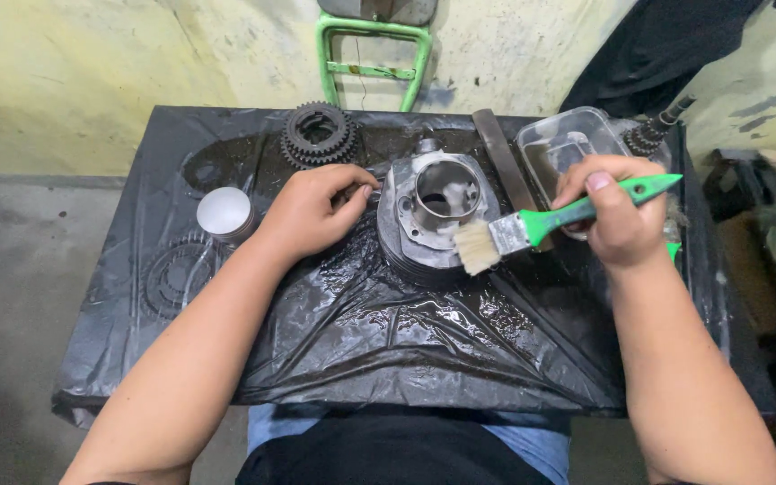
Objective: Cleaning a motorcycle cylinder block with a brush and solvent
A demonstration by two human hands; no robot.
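Down on the table (pixel 136 341), which is wrapped in wet black plastic, a finned metal cylinder (pixel 431 220) stands on end near the middle, its bore facing up. Right hand (pixel 617 216) is closed around the green handle of a brush (pixel 532 226), whose pale bristles touch the cylinder's lower right edge. Left hand (pixel 312 211) rests on the plastic just beside the cylinder's left side, fingers curled, their tips meeting the part (whether it truly grips anything I cannot tell). A stacked gear (pixel 318 133) sits behind that hand, a round piston (pixel 224 214) to its left. Behind the right hand lies a clear tub (pixel 560 135), and a flat bar (pixel 500 157) lies between tub and cylinder.
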